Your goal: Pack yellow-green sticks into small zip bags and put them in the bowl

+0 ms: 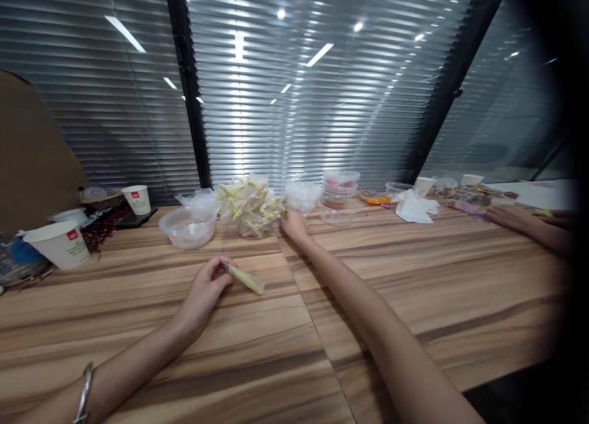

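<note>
Left hand [205, 289] pinches a slim yellow-green plastic-wrapped stick [245, 278], long axis pointing lower right; right hand [293, 223], grip unclear, touches the clear bowl of similar sticks [251, 209] at centre frame.

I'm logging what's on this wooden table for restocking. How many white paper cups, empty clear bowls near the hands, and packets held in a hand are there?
White paper cups: 4, two at left, two far right
Empty clear bowl: 1
Yellow-green packet held in the left hand: 1
Total: 6
The right hand reaches the packet pile, too jumbled to count.

No legible text; cup [62, 244] logos unreadable.
</note>
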`<state>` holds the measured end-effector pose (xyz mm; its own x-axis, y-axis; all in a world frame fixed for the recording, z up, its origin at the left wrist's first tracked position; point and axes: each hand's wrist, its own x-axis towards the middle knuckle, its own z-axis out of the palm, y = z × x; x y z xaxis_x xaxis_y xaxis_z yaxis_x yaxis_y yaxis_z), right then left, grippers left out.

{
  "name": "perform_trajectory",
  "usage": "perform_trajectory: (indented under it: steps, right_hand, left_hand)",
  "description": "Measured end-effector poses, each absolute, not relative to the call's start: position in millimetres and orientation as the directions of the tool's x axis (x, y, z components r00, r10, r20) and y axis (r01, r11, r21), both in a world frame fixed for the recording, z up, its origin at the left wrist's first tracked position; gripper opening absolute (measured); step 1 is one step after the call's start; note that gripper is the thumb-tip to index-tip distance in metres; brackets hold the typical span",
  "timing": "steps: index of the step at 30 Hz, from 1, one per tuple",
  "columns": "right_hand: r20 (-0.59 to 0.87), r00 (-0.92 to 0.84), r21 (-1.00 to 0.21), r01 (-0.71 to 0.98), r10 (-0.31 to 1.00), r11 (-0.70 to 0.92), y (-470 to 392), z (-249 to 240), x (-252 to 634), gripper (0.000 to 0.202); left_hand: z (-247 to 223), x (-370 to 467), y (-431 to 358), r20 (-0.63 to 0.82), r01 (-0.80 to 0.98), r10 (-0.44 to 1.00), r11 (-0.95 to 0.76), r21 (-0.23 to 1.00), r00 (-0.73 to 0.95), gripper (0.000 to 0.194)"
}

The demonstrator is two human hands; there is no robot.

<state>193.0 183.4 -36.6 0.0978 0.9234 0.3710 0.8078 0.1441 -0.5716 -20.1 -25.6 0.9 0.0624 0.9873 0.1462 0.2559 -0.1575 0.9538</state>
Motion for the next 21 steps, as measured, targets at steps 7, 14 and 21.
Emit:
perform_trajectory:
  steps: [7,14,21]
  right_hand:
    - [0.455,0.19,-0.636,0.753,0.87,0.168,196.3,-33.2,232.6,0.026]
    - [0.66,0.181,-0.626,0.67,0.729,0.399,190.2,27.4,249.1,0.043]
    - [0.86,-0.203,-0.261,0.613,0.468,0.745,168.6,120.0,210.7,0.027]
  left_hand:
    - [-1.5,-20.0,-23.3,0.148,0.283,0.988,-0.151,0.947,0.03,0.016]
    - [-5.6,-21.0,-18.8,0.158,0.295,0.987,-0.161,0.942,0.032,0.016]
    - [-5.9,-21.2,-19.2,0.157,0.29,0.987,-0.162,0.943,0.042,0.015]
